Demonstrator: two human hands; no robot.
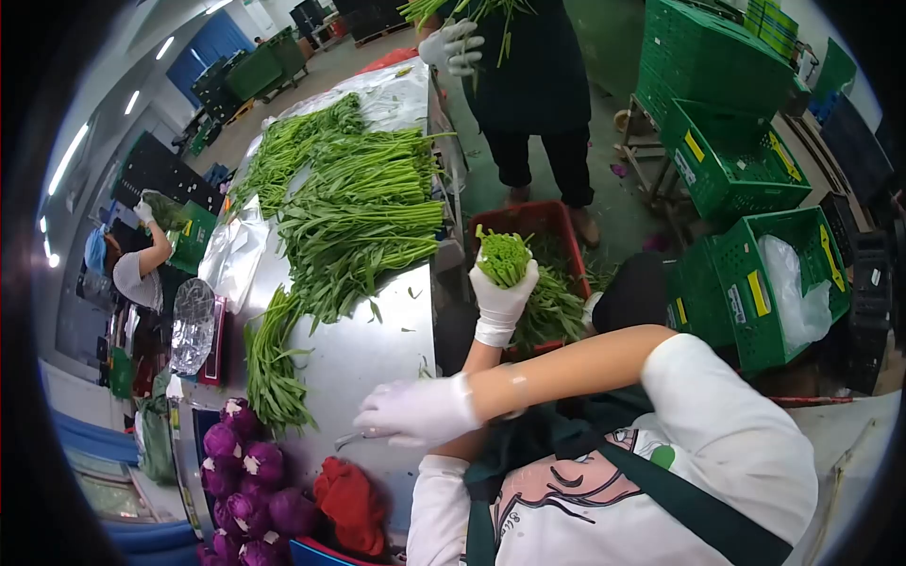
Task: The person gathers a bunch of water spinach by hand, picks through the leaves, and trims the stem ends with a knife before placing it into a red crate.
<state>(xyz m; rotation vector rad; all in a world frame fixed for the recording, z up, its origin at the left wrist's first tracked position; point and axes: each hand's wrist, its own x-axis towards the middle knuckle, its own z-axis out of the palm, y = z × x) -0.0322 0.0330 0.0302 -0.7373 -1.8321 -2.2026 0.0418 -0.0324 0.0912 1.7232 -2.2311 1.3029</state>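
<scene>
My left hand (505, 300), in a white glove, grips a bunch of water spinach (505, 258) with its cut stem ends facing up. Its leaves hang over a red crate (573, 247) that holds more greens. My right arm crosses over my left one. The gloved right hand (420, 411) is closed above the metal table (401, 325), around a thin metal tool (351, 439); only the tool's curved end shows. On the table, left of the right hand, lies a small loose bunch of greens (274, 368). Beyond it are large piles of water spinach (363, 212).
Purple cabbages (247, 472) and a red cloth (349, 505) are at the near left. Green crates (769, 292) stand at the right, one with a plastic bag. A co-worker (528, 85) holding greens stands across from me; another person (142, 269) is at the far left.
</scene>
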